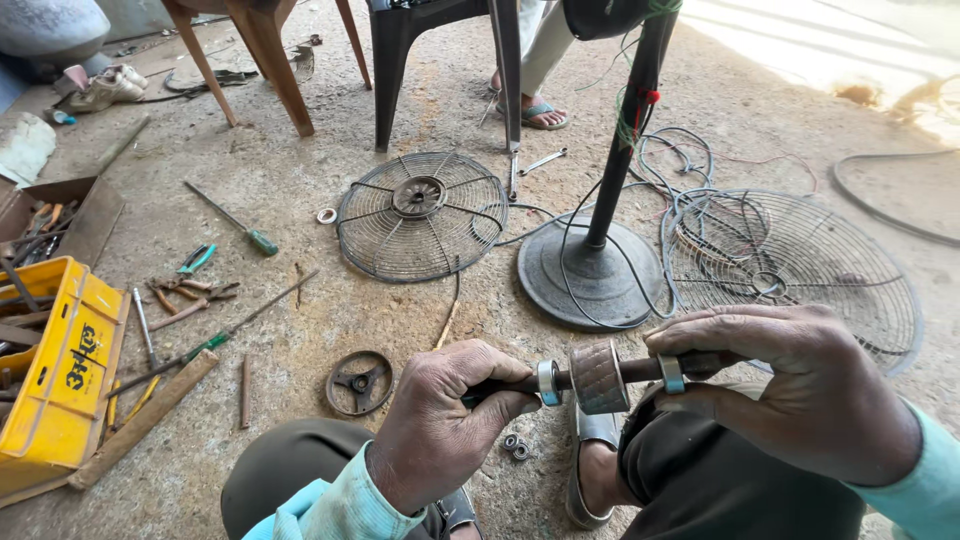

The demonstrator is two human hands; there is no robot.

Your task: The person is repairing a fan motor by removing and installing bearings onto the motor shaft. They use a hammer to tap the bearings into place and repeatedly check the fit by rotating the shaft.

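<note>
A fan motor rotor [598,377], a ribbed drum on a dark shaft with a bearing ring on each side, is held level above the person's knees. The left hand [440,425] has its fingers clenched round one shaft end; the right hand [800,385] grasps the other end, likely to steady it for inspection. Just below the rotor two small loose bearings [516,446] lie on the concrete floor [300,310]. Beyond the rotor stands a fan stand base [585,270], flanked by wire fan guards [420,215]; far left sits a yellow crate [60,380] among scattered tools.
</note>
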